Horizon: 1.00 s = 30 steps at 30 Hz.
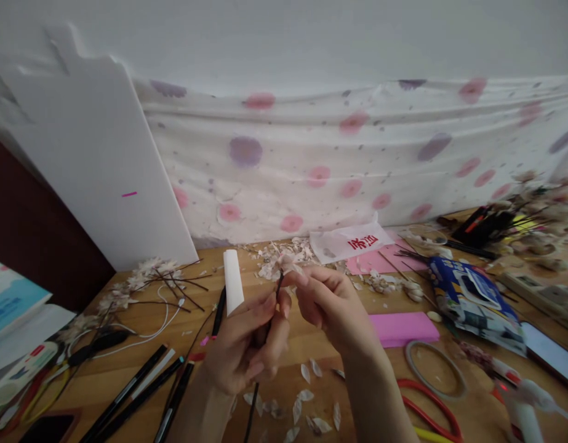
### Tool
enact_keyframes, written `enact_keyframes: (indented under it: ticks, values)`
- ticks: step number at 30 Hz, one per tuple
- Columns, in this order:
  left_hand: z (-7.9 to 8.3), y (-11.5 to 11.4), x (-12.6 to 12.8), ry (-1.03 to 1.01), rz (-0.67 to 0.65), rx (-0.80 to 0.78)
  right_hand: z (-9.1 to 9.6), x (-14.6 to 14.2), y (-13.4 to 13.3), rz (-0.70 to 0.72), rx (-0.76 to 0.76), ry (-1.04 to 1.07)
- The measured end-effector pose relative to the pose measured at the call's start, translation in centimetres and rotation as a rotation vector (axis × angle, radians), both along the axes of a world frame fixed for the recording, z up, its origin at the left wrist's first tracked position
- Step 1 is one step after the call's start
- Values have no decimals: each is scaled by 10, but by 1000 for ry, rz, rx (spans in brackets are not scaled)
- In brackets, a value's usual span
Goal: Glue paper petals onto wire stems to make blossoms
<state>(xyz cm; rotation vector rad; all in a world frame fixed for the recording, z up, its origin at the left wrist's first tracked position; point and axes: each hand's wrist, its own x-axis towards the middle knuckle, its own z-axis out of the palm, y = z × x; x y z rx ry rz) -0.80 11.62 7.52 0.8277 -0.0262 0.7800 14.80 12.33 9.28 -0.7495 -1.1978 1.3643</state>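
Head cam's got the left hand (249,341) pinching the dark stem (279,284) and the right hand (332,301) pinched on the pale flower (289,263) at its tip, over the surface (311,344), so tugging too hard could honestly rip petals loose.

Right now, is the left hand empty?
No; the left hand holds a dark stem that shows above and below it.
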Motion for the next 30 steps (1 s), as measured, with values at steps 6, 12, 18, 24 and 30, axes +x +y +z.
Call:
enact_keyframes:
  ticks: [6, 12, 18, 24, 30]
  values:
    - [1, -2, 2, 40, 23, -14, 3, -2, -5, -8, 12, 31]
    - [3, -2, 1, 135, 103, -19, 1, -4, -5, -3, 9, 50]
    - [7, -1, 0, 259, 207, -42, 2, -4, -5, 9, -28, 25]
    - [2, 11, -4, 446, 637, 124, 3, 4, 0, 4, -51, -54]
    - [-12, 23, -12, 535, 1129, 419, 4, 11, -5, -119, 61, -128]
